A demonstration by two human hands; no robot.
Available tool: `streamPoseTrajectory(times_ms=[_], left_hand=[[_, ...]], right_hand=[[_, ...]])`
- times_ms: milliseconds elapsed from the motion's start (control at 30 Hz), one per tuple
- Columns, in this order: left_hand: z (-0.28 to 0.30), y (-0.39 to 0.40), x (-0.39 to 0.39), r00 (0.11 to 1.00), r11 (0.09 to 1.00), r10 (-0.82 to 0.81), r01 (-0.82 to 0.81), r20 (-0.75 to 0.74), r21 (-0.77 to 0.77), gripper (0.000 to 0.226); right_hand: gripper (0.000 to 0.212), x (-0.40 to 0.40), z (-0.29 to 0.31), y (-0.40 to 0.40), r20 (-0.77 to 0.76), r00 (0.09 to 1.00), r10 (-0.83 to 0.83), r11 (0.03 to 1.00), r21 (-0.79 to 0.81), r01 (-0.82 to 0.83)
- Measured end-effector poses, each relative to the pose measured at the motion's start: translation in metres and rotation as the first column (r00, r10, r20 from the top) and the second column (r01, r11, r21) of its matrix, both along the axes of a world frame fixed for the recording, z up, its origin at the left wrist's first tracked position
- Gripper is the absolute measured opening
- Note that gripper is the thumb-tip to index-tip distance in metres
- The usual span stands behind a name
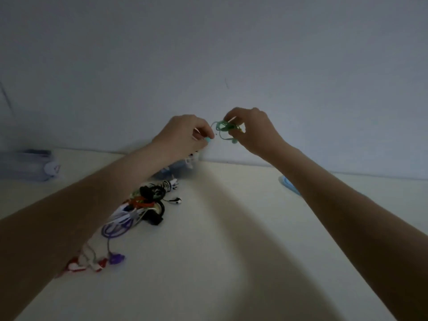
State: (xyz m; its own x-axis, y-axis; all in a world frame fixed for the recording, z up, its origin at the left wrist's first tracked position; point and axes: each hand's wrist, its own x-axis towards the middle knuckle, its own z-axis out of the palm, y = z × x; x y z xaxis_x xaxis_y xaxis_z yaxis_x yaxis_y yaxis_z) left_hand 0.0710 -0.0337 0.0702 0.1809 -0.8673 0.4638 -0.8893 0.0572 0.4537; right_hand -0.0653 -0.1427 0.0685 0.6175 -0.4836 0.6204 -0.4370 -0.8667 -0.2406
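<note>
Green earphone cable [228, 128] is held in the air between both hands, in front of the wall [208, 54] and above the table [231, 239]. The small coil is pinched by the curled fingers of the right hand [254, 133]. One pale green earbud [209, 140] is pinched by the fingertips of the left hand [183, 135], and a second earbud [234, 141] hangs free under the coil.

The cable is judged to be very light, thin and soft, and easily tangled. It is therefore better taken at the buds or at the coil, without strong pulling.

Below, a pile of other earphones [143, 205] is seen, partly covered by the left forearm [92, 205]. A container [178, 169] behind the left hand is blurred. A blue object [289, 184] is cut off by the right arm [335, 205].
</note>
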Motion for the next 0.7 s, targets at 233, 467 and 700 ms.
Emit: streamPoseTrajectory(times_ms=[233, 467, 700], left_hand=[[0.007, 0.014, 0.084, 0.979, 0.981, 0.192, -0.192, -0.071, 0.005, 0.027], [-0.037, -0.003, 0.115, 0.978, 0.964, 0.21, -0.208, 0.005, 0.165, 0.012], [-0.041, -0.016, 0.123, 0.992, 0.957, 0.128, -0.123, -0.001, 0.264, 0.014]], right_hand=[[0.019, 0.115, 0.006, 0.009, 0.01, 1.0, 0.004, 1.0, -0.014, -0.004], [0.027, 0.139, -0.038, 0.012, -0.123, 0.991, -0.047, 0.982, 0.178, 0.069], [0.02, 0.15, -0.049, 0.01, -0.276, 0.952, -0.132, 0.931, 0.296, 0.215]])
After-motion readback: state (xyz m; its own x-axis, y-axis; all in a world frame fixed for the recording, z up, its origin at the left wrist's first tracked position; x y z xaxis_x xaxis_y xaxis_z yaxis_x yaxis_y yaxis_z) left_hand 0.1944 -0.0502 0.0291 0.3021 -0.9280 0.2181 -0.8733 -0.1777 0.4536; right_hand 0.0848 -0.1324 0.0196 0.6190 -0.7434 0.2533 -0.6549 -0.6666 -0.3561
